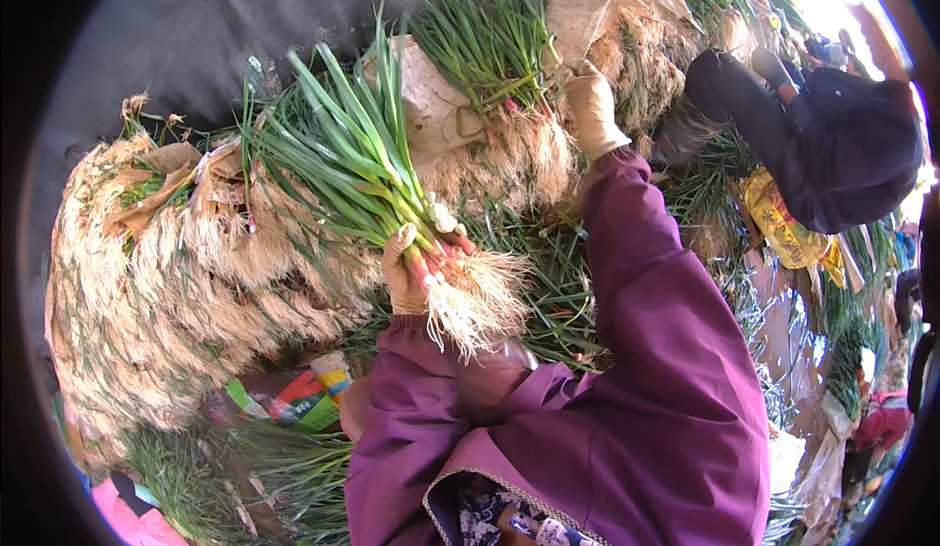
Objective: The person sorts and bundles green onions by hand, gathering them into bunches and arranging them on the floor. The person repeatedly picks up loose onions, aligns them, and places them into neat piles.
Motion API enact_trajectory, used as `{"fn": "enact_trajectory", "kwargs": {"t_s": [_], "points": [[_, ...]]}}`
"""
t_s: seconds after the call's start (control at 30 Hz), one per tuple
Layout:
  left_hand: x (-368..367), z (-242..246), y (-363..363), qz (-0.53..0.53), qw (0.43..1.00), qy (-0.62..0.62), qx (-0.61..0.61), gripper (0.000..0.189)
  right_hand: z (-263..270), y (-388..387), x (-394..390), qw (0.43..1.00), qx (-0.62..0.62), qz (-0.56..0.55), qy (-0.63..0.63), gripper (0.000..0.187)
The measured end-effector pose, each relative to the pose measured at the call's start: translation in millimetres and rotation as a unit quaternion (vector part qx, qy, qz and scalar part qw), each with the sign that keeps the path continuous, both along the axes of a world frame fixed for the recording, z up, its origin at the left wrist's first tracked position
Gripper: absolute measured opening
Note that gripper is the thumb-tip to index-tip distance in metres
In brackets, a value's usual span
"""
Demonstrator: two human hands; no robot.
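Observation:
My left hand (403, 274), in a pale glove, is closed around a bunch of green garlic or similar allium (393, 179). Its long leaves point up and away, and the reddish stem bases and white roots hang towards me. White fingertips show at the bunch's right side. Reaching far forward, my gloved right hand (591, 109) is at the edge of a beige woven sack (580, 21). Beside it lies another pile of green plants (488, 46) with reddish bases and pale roots (532, 153). Whether its fingers grip anything is hidden.
A long heap of rooted bunches (191, 274) fills the left. Loose green leaves (558, 289) cover the ground before me. A person in dark clothes (800, 135) crouches at the right near a yellow bag (782, 219). Dark sheeting (191, 32) hangs behind the heap.

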State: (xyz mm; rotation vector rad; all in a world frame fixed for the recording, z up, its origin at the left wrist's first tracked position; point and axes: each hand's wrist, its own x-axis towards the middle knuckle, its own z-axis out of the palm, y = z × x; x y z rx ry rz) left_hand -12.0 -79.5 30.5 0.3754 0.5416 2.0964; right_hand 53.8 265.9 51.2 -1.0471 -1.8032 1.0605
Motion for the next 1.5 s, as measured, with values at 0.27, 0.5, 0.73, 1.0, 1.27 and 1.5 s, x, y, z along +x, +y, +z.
{"fn": "enact_trajectory", "kwargs": {"t_s": [0.27, 0.5, 0.73, 1.0, 1.27, 1.5], "points": [[-16.8, -22.6, -1.8, -0.022, 0.999, 0.024, -0.034, 0.037, 11.7, -165.5, 47.8, 0.941, 0.137, 0.305, -0.042, 0.016], [-4.9, -13.4, -10.1, -0.017, 0.999, -0.036, -0.006, 0.032, -29.0, -208.4, 67.0, 0.922, -0.044, 0.383, -0.043, 0.043], [-8.6, -19.7, -16.6, -0.051, 0.997, -0.055, 0.019, 0.029, -16.6, -212.2, 4.0, 0.919, -0.16, 0.336, 0.126, 0.029], [6.5, -5.9, -13.5, -0.022, 1.0, -0.009, -0.015, 0.039, -31.8, -194.0, -15.9, 0.845, -0.439, 0.206, 0.225, 0.005], [10.2, -7.8, -12.1, 0.034, 0.998, -0.059, 0.018, 0.05, -75.2, -164.4, 51.4, 0.863, -0.038, 0.474, -0.168, 0.029], [5.8, -11.6, -10.3, -0.007, 0.994, -0.02, 0.104, 0.049, -32.3, -183.3, 61.2, 0.706, -0.348, 0.568, 0.24, 0.052]]}}
